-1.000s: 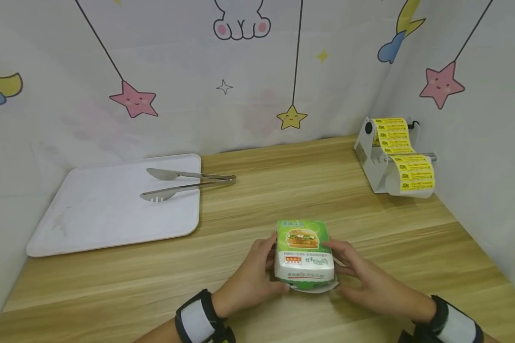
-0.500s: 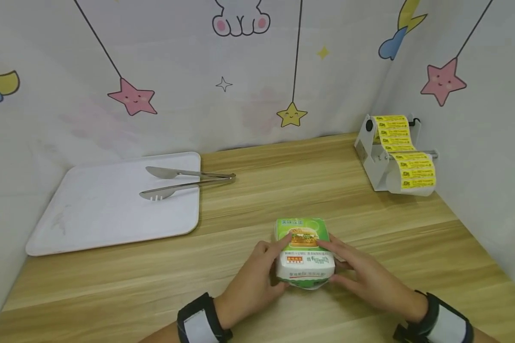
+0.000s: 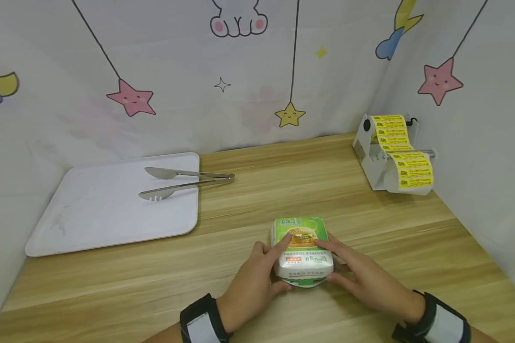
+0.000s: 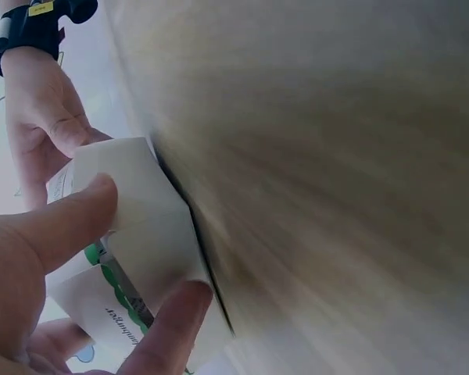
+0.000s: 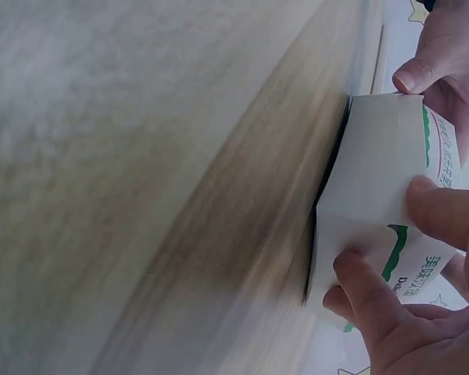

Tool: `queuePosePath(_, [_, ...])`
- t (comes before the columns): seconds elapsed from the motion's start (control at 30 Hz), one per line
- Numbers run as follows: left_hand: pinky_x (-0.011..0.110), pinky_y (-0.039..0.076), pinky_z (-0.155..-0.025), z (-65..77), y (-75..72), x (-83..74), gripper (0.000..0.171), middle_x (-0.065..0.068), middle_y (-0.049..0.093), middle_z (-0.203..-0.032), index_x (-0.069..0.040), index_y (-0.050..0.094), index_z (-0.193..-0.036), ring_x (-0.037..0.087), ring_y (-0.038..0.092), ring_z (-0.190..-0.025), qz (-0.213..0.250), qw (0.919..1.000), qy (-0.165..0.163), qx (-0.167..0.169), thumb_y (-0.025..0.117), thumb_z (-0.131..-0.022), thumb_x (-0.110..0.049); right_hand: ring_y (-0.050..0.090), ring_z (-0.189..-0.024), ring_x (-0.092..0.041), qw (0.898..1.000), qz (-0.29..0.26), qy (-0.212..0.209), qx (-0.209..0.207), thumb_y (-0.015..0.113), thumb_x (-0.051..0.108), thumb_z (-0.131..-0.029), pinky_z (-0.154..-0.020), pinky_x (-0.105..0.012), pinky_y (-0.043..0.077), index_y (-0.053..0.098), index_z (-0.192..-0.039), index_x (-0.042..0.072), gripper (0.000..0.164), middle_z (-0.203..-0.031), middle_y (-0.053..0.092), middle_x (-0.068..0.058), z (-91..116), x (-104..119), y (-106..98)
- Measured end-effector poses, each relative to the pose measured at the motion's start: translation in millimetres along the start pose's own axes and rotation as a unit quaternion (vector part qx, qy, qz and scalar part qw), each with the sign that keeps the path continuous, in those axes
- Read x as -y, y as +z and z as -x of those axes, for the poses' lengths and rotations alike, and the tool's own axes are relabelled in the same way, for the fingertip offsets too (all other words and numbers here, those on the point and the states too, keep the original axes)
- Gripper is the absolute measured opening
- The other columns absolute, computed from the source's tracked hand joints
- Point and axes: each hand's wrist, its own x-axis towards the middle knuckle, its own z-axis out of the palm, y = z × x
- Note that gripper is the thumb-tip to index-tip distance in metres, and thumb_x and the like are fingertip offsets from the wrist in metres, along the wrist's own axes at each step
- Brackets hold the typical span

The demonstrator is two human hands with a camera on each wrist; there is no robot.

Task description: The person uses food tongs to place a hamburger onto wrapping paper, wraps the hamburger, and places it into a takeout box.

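A closed green-and-white cardboard burger box [image 3: 305, 267] with a burger picture on its lid sits on the wooden table, in front of the person. My left hand [image 3: 251, 286] grips its left side, with the index finger over the lid and the thumb at the near corner. From the other side my right hand [image 3: 366, 278] holds it, index finger on the lid's edge and thumb low at the front. In the left wrist view, fingertips press the white side wall of the burger box [image 4: 152, 250]. The right wrist view has fingers against its opposite wall. What lies inside is hidden.
A white tray [image 3: 111, 214] lies at the left, with metal tongs [image 3: 189, 183] resting partly on it. At the back right stands a label dispenser [image 3: 371, 164] with a roll of yellow labels [image 3: 414, 171]. A cartoon-print cloth [image 3: 176, 57] hangs behind the table.
My left index finger has come up from the box's side onto its lid. The flap jutting out at the front now sits closer in. The box has shifted slightly.
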Motion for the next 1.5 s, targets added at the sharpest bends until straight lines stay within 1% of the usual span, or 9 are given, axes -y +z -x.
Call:
queuePosePath(0.17, [0.021,0.047,-0.066,0.2,1.2,-1.0,0.103,0.006,0.048,-0.104,-0.025,0.033,-0.161,0.008,0.047,-0.075,0.012,0.9999,-0.011,0.001,0.091,-0.076,-0.013,0.042,-0.138,-0.041,0.996,-0.080,0.011,0.032,0.075,0.004,-0.091,-0.097,-0.035,0.053,0.038,-0.155,0.022,0.076,-0.161,0.027,-0.028,-4,1,-2])
queuePosePath(0.33, [0.024,0.053,-0.078,1.3,2.6,-0.5,0.107,0.007,0.056,-0.118,-0.007,0.026,-0.161,0.010,0.057,-0.091,0.054,0.9983,-0.017,-0.010,0.090,-0.076,-0.008,0.041,-0.140,-0.040,0.999,-0.035,-0.008,0.034,0.079,0.001,-0.086,-0.102,-0.045,0.049,0.036,-0.157,0.021,0.085,-0.159,0.033,-0.025,-4,1,-4])
queuePosePath(0.43, [0.025,0.053,-0.083,1.2,2.2,1.4,0.105,0.006,0.056,-0.118,0.000,0.025,-0.159,0.012,0.057,-0.097,0.063,0.9978,-0.014,-0.017,0.090,-0.077,-0.011,0.041,-0.139,-0.041,0.998,-0.041,-0.016,0.034,0.080,0.002,-0.086,-0.099,-0.042,0.051,0.035,-0.157,0.019,0.086,-0.160,0.030,-0.026,-4,0,-4])
queuePosePath(0.57, [0.027,0.052,-0.083,1.2,1.3,3.0,0.103,0.009,0.051,-0.115,0.000,0.028,-0.159,0.015,0.054,-0.095,0.019,0.9995,-0.008,-0.023,0.090,-0.078,-0.017,0.039,-0.139,-0.043,0.997,-0.072,-0.013,0.038,0.078,0.008,-0.089,-0.097,-0.034,0.053,0.037,-0.155,0.017,0.079,-0.161,0.024,-0.028,-5,-1,-2])
queuePosePath(0.67, [0.032,0.053,-0.090,1.4,1.7,1.4,0.103,0.015,0.047,-0.127,0.001,0.030,-0.158,0.021,0.052,-0.106,0.001,0.9995,-0.004,-0.031,0.091,-0.077,-0.017,0.040,-0.140,-0.041,0.998,-0.058,-0.006,0.023,0.078,0.016,-0.090,-0.097,-0.035,0.053,0.044,-0.151,0.016,0.070,-0.160,0.030,-0.027,-6,-1,-1])
queuePosePath(0.87, [0.040,0.049,-0.104,-1.5,4.3,-3.8,0.114,0.022,0.031,-0.154,0.008,0.026,-0.156,0.035,0.043,-0.133,-0.027,0.9991,-0.001,-0.033,0.095,-0.071,-0.027,0.046,-0.139,-0.037,1.000,0.011,0.006,0.001,0.082,0.017,-0.086,-0.101,-0.046,0.050,0.049,-0.148,0.017,0.070,-0.159,0.036,-0.022,-10,2,1])
queuePosePath(1.1, [0.042,0.044,-0.110,-4.3,3.6,-2.5,0.108,0.023,0.037,-0.151,0.010,0.030,-0.153,0.035,0.043,-0.136,-0.087,0.9953,0.010,-0.040,0.090,-0.076,-0.037,0.047,-0.138,-0.036,0.996,0.085,0.010,-0.020,0.079,0.040,-0.089,-0.102,-0.052,0.049,0.058,-0.134,0.021,0.053,-0.161,0.031,-0.016,-20,12,2])
queuePosePath(1.3, [0.041,0.045,-0.108,-6.4,3.5,-1.6,0.105,0.024,0.038,-0.150,0.011,0.030,-0.152,0.035,0.045,-0.133,-0.098,0.9938,0.021,-0.047,0.089,-0.079,-0.035,0.030,-0.146,-0.049,0.994,0.102,-0.018,-0.023,0.077,0.036,-0.091,-0.108,-0.063,0.038,0.054,-0.142,0.022,0.057,-0.162,0.032,-0.018,-30,18,6])
queuePosePath(1.5, [0.042,0.046,-0.108,-6.7,4.4,-1.7,0.100,0.024,0.039,-0.150,0.009,0.034,-0.151,0.035,0.044,-0.135,-0.082,0.9951,0.013,-0.054,0.090,-0.078,-0.033,0.022,-0.147,-0.054,0.998,0.064,-0.008,-0.011,0.074,0.023,-0.094,-0.107,-0.068,0.036,0.057,-0.143,0.023,0.052,-0.164,0.026,-0.020,-31,23,7])
